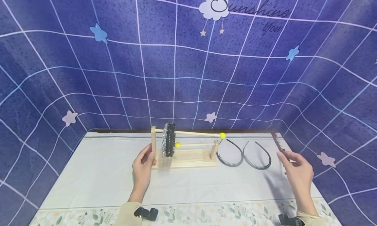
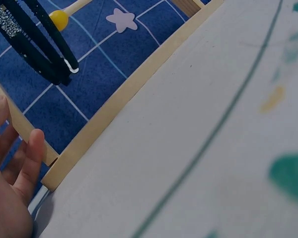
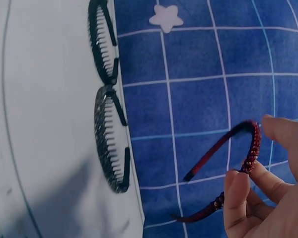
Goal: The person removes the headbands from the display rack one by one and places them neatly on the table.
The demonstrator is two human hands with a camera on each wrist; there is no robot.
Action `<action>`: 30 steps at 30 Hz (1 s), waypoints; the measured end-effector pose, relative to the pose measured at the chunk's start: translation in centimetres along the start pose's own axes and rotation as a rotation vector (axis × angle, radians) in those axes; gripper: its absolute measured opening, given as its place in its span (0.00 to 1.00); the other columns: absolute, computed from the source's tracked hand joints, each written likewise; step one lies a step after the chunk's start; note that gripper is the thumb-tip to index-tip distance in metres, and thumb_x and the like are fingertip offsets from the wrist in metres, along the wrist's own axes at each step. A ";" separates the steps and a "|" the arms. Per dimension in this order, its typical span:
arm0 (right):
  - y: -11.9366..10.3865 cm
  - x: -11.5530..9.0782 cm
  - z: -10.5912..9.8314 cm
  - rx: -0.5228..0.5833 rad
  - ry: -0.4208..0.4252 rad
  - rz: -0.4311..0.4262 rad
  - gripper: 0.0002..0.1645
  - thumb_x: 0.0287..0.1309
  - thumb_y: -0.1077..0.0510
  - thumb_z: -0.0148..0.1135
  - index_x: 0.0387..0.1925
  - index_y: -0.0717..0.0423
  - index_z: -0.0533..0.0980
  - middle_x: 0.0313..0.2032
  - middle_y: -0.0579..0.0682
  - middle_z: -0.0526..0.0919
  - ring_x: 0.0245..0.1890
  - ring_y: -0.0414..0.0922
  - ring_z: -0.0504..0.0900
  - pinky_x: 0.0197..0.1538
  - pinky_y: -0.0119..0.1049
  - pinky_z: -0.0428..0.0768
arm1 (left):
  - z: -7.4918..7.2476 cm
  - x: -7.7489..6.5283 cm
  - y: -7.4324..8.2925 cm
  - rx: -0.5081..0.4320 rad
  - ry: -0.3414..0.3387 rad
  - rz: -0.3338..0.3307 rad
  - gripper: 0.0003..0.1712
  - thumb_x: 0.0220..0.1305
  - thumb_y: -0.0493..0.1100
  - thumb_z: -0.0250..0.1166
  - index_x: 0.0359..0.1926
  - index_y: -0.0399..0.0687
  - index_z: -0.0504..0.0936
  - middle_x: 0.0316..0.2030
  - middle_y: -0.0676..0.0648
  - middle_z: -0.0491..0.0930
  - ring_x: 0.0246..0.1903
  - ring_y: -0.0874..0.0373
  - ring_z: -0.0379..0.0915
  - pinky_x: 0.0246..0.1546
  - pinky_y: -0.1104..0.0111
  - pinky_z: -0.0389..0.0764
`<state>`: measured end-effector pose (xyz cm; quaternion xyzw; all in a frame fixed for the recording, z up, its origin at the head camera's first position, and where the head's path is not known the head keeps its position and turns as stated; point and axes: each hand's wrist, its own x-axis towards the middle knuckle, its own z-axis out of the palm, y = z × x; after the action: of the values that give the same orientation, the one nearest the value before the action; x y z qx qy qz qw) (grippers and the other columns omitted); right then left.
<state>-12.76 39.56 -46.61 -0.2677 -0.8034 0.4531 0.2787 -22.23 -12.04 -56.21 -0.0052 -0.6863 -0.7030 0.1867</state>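
My left hand (image 1: 142, 167) grips the left upright of a wooden headband stand (image 1: 184, 159), thumb and fingers on either side of the post. Several headbands (image 1: 169, 140), dark ones and a silvery sparkling one, hang on the stand's upper rod at its left end. In the left wrist view, the fingers (image 2: 31, 153) lie along the post near the base corner. Off to the right, my right hand (image 1: 299, 172) pinches a dark red beaded headband (image 3: 252, 148) by its curve, raised with its two ends pointing away from the palm.
Two toothed headbands, a black one (image 1: 231, 164) and a dark sparkling one (image 1: 263, 167), lie side by side right of the stand. Yellow balls (image 1: 222, 135) cap the rods. A white cloth (image 1: 103, 173) covers the table, with a blue gridded curtain (image 1: 188, 62) behind and at both sides.
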 end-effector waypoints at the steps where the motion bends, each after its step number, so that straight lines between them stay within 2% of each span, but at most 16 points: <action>1: 0.1 0.0 -0.1 -0.011 0.001 0.008 0.26 0.64 0.40 0.83 0.53 0.53 0.89 0.31 0.17 0.82 0.28 0.27 0.81 0.23 0.21 0.83 | 0.0 0.0 0.0 0.001 0.001 0.001 0.23 0.83 0.37 0.66 0.74 0.42 0.81 0.60 0.51 0.82 0.51 0.63 0.82 0.49 0.74 0.94; 7: 0.8 0.2 -0.7 -0.074 0.003 0.036 0.27 0.59 0.37 0.86 0.47 0.52 0.89 0.26 0.22 0.82 0.23 0.30 0.82 0.22 0.23 0.81 | -0.1 0.0 -0.1 0.014 0.001 -0.001 0.23 0.83 0.38 0.65 0.74 0.43 0.81 0.61 0.50 0.82 0.53 0.63 0.82 0.50 0.74 0.93; 11: 1.4 0.3 -1.0 -0.128 0.019 0.031 0.26 0.56 0.36 0.87 0.44 0.50 0.90 0.22 0.24 0.82 0.22 0.29 0.80 0.27 0.21 0.76 | 0.0 0.0 -0.1 0.011 0.005 -0.003 0.23 0.83 0.39 0.66 0.74 0.43 0.81 0.60 0.53 0.82 0.53 0.63 0.82 0.50 0.74 0.94; 13: 1.8 0.4 -1.0 -0.151 0.036 0.016 0.26 0.55 0.36 0.88 0.43 0.50 0.90 0.24 0.24 0.82 0.22 0.27 0.78 0.31 0.22 0.73 | 0.0 0.0 0.0 0.010 0.006 -0.007 0.24 0.83 0.39 0.66 0.74 0.43 0.81 0.60 0.54 0.82 0.54 0.63 0.82 0.50 0.74 0.93; 15: 2.2 0.5 -1.0 -0.159 0.049 -0.013 0.26 0.55 0.38 0.88 0.43 0.52 0.90 0.31 0.24 0.82 0.23 0.24 0.77 0.36 0.22 0.71 | 0.0 0.0 0.0 0.010 0.008 -0.009 0.24 0.83 0.39 0.66 0.74 0.43 0.81 0.59 0.55 0.82 0.55 0.63 0.82 0.50 0.74 0.93; 19: 2.9 0.7 -1.0 -0.158 0.076 -0.081 0.26 0.57 0.44 0.88 0.45 0.60 0.90 0.50 0.40 0.84 0.28 0.17 0.74 0.52 0.25 0.70 | 0.0 0.0 0.0 0.015 0.013 -0.015 0.24 0.83 0.40 0.67 0.74 0.43 0.81 0.59 0.58 0.82 0.55 0.63 0.82 0.50 0.75 0.93; 22: 3.5 1.0 -1.2 -0.146 0.085 -0.113 0.26 0.58 0.47 0.87 0.47 0.64 0.89 0.62 0.54 0.84 0.38 0.15 0.70 0.68 0.35 0.71 | 0.0 0.0 -0.1 0.011 0.018 -0.019 0.24 0.83 0.41 0.67 0.74 0.44 0.81 0.59 0.59 0.82 0.54 0.63 0.82 0.50 0.75 0.93; 24: 3.8 1.1 -1.4 -0.142 0.085 -0.114 0.28 0.58 0.48 0.87 0.48 0.66 0.89 0.66 0.59 0.82 0.43 0.15 0.67 0.76 0.44 0.68 | 0.0 0.0 -0.2 0.005 0.020 -0.020 0.23 0.83 0.40 0.67 0.74 0.44 0.81 0.59 0.58 0.83 0.53 0.62 0.82 0.50 0.74 0.93; 27: 4.4 1.2 -1.7 -0.136 0.077 -0.111 0.28 0.59 0.49 0.86 0.50 0.67 0.88 0.70 0.62 0.80 0.44 0.14 0.65 0.81 0.49 0.67 | -0.1 0.0 -0.1 0.008 0.016 -0.018 0.24 0.83 0.40 0.67 0.74 0.44 0.81 0.60 0.54 0.82 0.54 0.62 0.82 0.50 0.75 0.93; 30: 4.7 1.3 -2.0 -0.140 0.064 -0.095 0.29 0.59 0.49 0.86 0.52 0.66 0.88 0.71 0.62 0.79 0.39 0.11 0.68 0.78 0.39 0.70 | -0.1 0.0 -0.1 0.018 0.005 -0.014 0.24 0.83 0.41 0.66 0.75 0.43 0.80 0.62 0.49 0.82 0.55 0.63 0.81 0.51 0.75 0.93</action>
<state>-11.46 43.71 -49.63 -0.2624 -0.8355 0.3733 0.3061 -22.23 -12.09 -56.27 0.0030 -0.6921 -0.6981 0.1836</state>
